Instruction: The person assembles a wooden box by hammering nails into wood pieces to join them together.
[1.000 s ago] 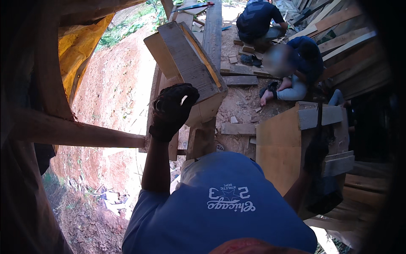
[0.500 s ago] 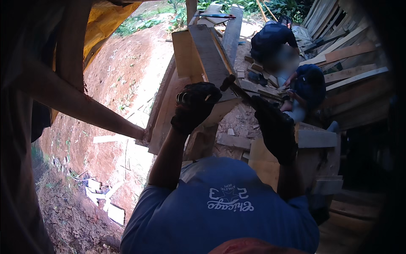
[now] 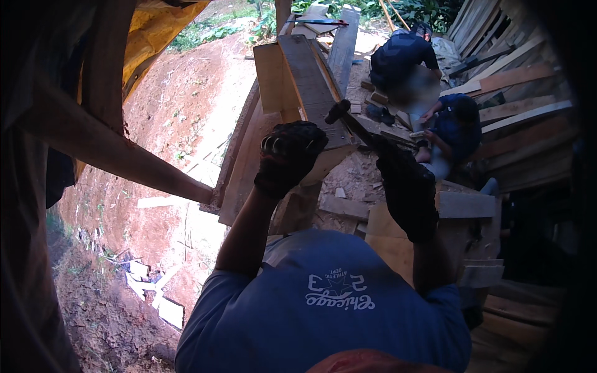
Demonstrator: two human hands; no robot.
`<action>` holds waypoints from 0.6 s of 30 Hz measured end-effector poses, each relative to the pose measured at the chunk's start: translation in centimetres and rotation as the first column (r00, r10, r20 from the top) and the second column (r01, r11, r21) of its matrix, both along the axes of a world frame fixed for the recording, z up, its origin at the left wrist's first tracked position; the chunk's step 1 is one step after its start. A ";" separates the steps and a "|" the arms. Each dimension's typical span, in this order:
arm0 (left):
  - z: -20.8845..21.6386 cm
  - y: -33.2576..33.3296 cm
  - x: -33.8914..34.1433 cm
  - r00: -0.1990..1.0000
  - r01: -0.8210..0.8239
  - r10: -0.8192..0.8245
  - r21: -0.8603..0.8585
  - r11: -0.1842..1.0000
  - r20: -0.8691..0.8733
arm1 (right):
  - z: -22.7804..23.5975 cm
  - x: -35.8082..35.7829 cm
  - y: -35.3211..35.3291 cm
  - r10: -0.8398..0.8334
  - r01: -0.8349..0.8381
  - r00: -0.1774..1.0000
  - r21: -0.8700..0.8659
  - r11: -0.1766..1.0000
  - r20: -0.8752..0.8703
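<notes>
We have the hammer (image 3: 356, 125) over the near end of the box (image 3: 309, 71), its head toward the left and its handle sloping down to the right; whether the head touches the wood we cannot tell. Our right hand (image 3: 407, 193), in a dark glove, is clamped round the handle well away from the head, a grip that probably leaves the head room to swing. Our left hand (image 3: 289, 155), gloved too, is curled at the near end of the box, perhaps to steady it; the glove's back hides whether the fingers pinch anything, so we cannot tell.

The box lies lengthwise away from us, a dark board along its upper side and a paler panel on its left. Boards (image 3: 239, 174) run beneath it, which seems to raise it within easy reach of both arms.

To the right, near us, stands a second piece with a pale panel (image 3: 388, 239). Beyond, a seated co-worker (image 3: 459, 127) bends over small work, and another co-worker (image 3: 401, 56) crouches farther off. Planks (image 3: 522, 105) lean at the far right, perhaps to keep them off the ground. On the left, a beam (image 3: 112, 149) slants across, with a yellow sheet (image 3: 158, 37) beyond it.
</notes>
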State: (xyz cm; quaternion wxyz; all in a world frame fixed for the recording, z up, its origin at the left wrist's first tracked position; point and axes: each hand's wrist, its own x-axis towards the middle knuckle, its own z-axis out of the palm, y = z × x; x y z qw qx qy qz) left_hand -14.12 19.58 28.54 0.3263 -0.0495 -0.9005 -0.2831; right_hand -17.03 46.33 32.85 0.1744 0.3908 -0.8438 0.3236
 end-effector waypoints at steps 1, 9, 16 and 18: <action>0.5 0.1 0.3 1.000 -0.015 0.015 -0.013 1.000 0.004 | 0.5 0.0 0.0 -0.001 -0.001 1.000 0.060 0.998 0.022; 0.5 -0.4 0.9 0.998 -0.043 0.045 -0.054 0.998 0.036 | 1.0 0.5 -0.6 -0.062 0.131 0.957 0.230 0.964 -0.283; 0.0 -0.6 0.7 1.000 0.012 -0.012 -0.052 0.999 -0.002 | 0.9 0.7 -0.5 -0.087 0.105 0.988 0.136 0.985 -0.128; 0.4 -0.5 0.8 1.000 0.029 -0.028 -0.048 0.998 0.011 | -0.3 0.6 0.0 -0.054 0.186 0.930 0.340 0.922 -0.364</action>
